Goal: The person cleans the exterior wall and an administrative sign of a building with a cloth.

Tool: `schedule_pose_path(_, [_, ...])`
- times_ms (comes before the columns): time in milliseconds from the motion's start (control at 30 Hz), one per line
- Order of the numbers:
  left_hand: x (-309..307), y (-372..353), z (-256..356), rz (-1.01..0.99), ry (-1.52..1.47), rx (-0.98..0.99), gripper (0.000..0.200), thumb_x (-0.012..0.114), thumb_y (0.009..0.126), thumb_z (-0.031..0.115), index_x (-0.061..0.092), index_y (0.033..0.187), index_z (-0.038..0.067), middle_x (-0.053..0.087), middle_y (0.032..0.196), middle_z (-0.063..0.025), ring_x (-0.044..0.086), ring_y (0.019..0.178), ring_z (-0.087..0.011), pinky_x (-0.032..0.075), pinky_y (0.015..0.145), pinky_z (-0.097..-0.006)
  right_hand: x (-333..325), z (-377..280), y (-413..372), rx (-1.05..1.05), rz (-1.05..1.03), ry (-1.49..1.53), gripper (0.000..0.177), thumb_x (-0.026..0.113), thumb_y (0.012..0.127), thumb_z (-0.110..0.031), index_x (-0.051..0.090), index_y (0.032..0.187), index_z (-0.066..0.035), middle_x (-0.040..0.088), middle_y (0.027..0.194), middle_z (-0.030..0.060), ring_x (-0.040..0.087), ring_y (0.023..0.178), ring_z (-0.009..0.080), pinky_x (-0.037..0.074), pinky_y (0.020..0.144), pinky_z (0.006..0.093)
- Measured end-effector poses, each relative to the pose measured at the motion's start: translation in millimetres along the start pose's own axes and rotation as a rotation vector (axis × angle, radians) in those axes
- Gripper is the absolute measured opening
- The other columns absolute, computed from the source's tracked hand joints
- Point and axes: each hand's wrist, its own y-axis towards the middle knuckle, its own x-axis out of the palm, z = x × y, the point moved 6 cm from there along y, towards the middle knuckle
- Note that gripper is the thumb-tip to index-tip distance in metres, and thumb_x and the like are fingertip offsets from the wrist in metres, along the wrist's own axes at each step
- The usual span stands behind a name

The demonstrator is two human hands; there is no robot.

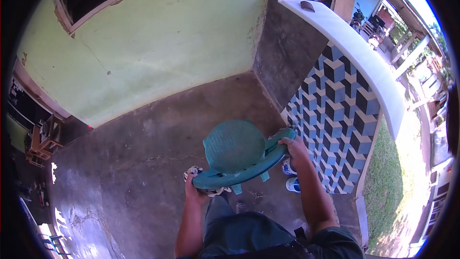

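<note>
Chair held aloft, close to the wall

Both hands carry the teal plastic chair (pixel 235 151) tilted above the concrete floor (pixel 143 163), near its right edge. The left hand (pixel 194 188) has its fingers curled around the lower rim, over a whitish cloth-like thing (pixel 193 170). The right hand (pixel 293 146) is closed on the upper edge. The bunched cloth could make the left grip slip, and a swing could knock the chair against the tiled wall (pixel 335 100).
</note>
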Motion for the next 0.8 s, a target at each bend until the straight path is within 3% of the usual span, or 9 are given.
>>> schedule_pose_path(100, [10,32,36,0.049,0.033,0.025,0.042,0.061,0.088,0.037,0.063,0.125,0.016,0.067,0.129,-0.0125,0.064,0.12,-0.0372,0.049,0.106,-0.0569,36,-33,27,0.004,0.002,-0.08,0.01,0.073,0.089,-0.01,0.07,0.095,-0.002,0.067,0.083,0.006,0.064,0.071,0.0194,0.052,0.067,0.035])
schedule_pose_path(167, [16,51,55,0.1,0.027,-0.033,0.038,0.06,0.089,0.037,0.065,0.118,0.015,0.069,0.121,-0.0122,0.065,0.116,-0.0371,0.05,0.105,-0.0562,51,-43,51,0.0,0.011,-0.098,0.01,0.072,0.089,-0.01,0.07,0.094,-0.002,0.068,0.083,0.0063,0.064,0.07,0.0192,0.052,0.066,0.0351])
schedule_pose_path(333, [51,106,105,0.056,0.079,0.02,0.042,0.058,0.089,0.04,0.065,0.119,0.012,0.07,0.118,-0.0143,0.066,0.113,-0.0393,0.05,0.103,-0.0585,78,-75,98,-0.039,0.031,-0.097,0.012,0.071,0.092,-0.012,0.071,0.093,-0.001,0.068,0.081,0.007,0.064,0.068,0.0193,0.052,0.063,0.036])
schedule_pose_path(400, [67,130,126,0.065,0.111,0.063,0.045,0.056,0.09,0.043,0.066,0.12,0.011,0.07,0.119,-0.0168,0.066,0.114,-0.0421,0.05,0.102,-0.0615,87,-94,117,-0.089,0.032,0.008,0.015,0.071,0.094,-0.014,0.072,0.094,0.0,0.069,0.081,0.0077,0.064,0.068,0.0196,0.053,0.064,0.0365])
schedule_pose_path(600, [123,222,177,0.04,0.149,0.003,0.05,0.059,0.088,0.045,0.065,0.122,0.01,0.068,0.123,-0.0178,0.065,0.115,-0.0431,0.05,0.102,-0.0623,104,-147,191,-0.101,0.029,-0.05,0.016,0.071,0.096,-0.017,0.072,0.096,-0.001,0.07,0.088,0.0082,0.066,0.076,0.0198,0.054,0.07,0.0358])
schedule_pose_path(800, [219,290,195,0.139,0.233,0.07,0.05,0.062,0.086,0.045,0.065,0.124,0.013,0.067,0.124,-0.0138,0.063,0.116,-0.0379,0.05,0.103,-0.0585,96,-186,298,-0.095,0.002,-0.017,0.018,0.073,0.094,-0.019,0.07,0.099,-0.002,0.068,0.089,0.0067,0.066,0.08,0.0196,0.055,0.073,0.0371])
